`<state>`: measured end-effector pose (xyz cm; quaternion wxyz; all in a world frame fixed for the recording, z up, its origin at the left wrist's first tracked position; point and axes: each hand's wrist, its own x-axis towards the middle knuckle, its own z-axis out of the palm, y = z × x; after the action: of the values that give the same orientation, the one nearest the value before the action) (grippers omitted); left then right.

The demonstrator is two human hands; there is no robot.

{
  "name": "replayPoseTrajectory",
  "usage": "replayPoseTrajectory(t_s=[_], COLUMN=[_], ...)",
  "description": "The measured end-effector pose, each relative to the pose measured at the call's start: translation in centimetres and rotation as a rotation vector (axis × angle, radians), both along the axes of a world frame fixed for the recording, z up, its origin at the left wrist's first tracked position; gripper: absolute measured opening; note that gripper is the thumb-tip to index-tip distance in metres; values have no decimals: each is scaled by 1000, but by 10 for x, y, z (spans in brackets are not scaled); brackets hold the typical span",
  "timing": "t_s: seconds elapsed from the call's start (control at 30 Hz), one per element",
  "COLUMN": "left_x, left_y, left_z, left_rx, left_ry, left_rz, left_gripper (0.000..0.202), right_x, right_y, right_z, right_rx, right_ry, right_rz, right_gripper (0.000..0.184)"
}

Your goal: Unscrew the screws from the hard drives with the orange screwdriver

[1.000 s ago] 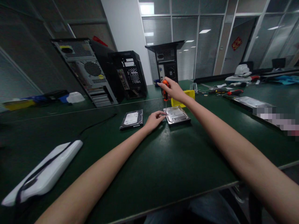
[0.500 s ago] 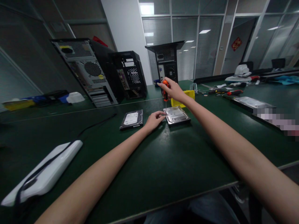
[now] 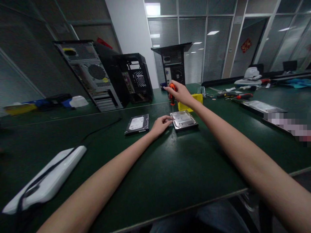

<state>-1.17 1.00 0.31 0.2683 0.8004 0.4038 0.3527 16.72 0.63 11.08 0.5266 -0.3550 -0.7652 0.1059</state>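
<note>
My right hand (image 3: 178,92) is wrapped round the orange and black handle of a screwdriver (image 3: 172,94), held upright with its shaft pointing down. The tip meets the left side of a silver hard drive (image 3: 184,119) lying flat on the green table. At that same edge, my left hand (image 3: 161,125) has its thumb and forefinger drawn together against the drive, close to the screwdriver's tip; the exact contact is too small to make out. A second hard drive (image 3: 137,124) with a white label lies left of my left hand.
Behind the drive stands a yellow box-like piece (image 3: 198,98). Computer cases (image 3: 97,74) line the back. Pliers (image 3: 244,96) and another drive (image 3: 263,106) lie at right. A white device with a black cable (image 3: 58,171) lies front left.
Almost nothing differs. Both hands, the screwdriver and the drive hold the same places; the view has shifted only very slightly.
</note>
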Motion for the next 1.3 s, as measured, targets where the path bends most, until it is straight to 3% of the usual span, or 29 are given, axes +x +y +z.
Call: replayPoseTrajectory(t_s=[0.43, 1.3], left_x=[1, 2], left_y=[-1, -4], left_z=[0, 3], left_rx=[0, 2], left_ry=[-9, 6], left_rz=[2, 22], left_gripper=[30, 29], right_x=[-1, -1], right_y=[3, 6], right_z=[-6, -6], right_rx=[-111, -109], right_ry=[32, -21], right_rz=[87, 54], right_gripper=[34, 37])
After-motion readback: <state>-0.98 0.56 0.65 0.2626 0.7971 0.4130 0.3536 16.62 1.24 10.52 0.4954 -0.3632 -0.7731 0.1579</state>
